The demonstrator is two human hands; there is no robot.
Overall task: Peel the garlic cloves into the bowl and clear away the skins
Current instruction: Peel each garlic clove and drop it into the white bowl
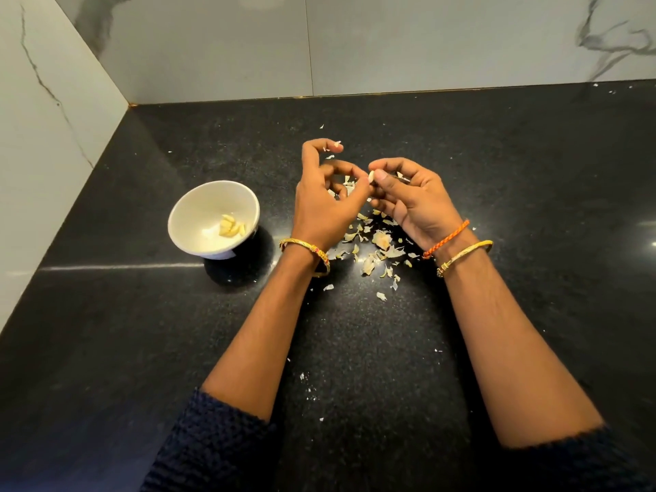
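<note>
1. The garlic clove (pixel 371 176) is small, pale and cream-white, with a smooth rounded end showing; it is held above the black granite countertop (pixel 142 332), between the two hands.
2. The right hand (pixel 408 197) pinches the clove between thumb and curled fingers.
3. The left hand (pixel 324 204) touches the clove with its thumb tip; its fingers are curled, and a scrap of skin clings to the raised index finger.
4. Papery beige garlic skins (pixel 380 246) lie scattered beneath and between the wrists.
5. To the left, apart from the skins, a white bowl (pixel 191 211) holds several yellowish peeled cloves (pixel 231 226).
6. Both wrists wear gold bangles (pixel 465 256).
</note>
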